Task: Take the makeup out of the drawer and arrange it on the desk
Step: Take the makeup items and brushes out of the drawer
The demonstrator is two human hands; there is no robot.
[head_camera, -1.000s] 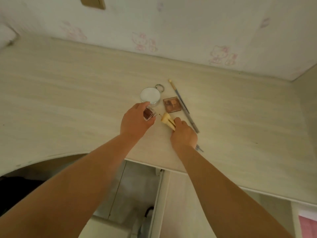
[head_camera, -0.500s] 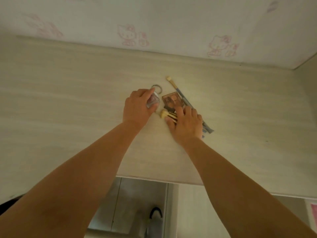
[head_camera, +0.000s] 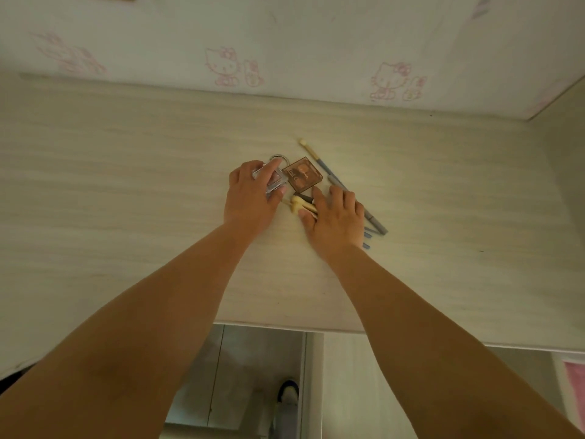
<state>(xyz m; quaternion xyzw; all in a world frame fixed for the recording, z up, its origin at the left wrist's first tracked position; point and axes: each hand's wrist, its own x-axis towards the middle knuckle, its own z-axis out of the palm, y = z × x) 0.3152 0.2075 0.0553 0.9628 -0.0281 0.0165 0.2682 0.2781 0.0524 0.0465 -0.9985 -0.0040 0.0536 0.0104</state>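
On the pale wooden desk [head_camera: 126, 217] my left hand [head_camera: 250, 198] holds a small clear case [head_camera: 274, 182] with reddish contents, set down over the round white compact, of which only the metal ring [head_camera: 279, 159] shows. A brown square palette [head_camera: 302, 175] lies just right of it. My right hand [head_camera: 335, 220] lies flat with straight fingers over several brushes; cream bristles [head_camera: 299, 205] stick out at its thumb. A long blue brush [head_camera: 319, 160] and grey pencils [head_camera: 376, 221] run diagonally past its far side.
A wall with pink cartoon cat prints [head_camera: 232, 68] backs the desk, and a side panel [head_camera: 566, 147] closes it on the right. Below the desk's front edge an open drawer [head_camera: 253, 375] shows, with a shoe [head_camera: 286, 397] on the floor.
My left hand carried the clear case away from me onto the round compact. My right hand opened flat over the brushes and slid them toward the palette. The camera moved closer.
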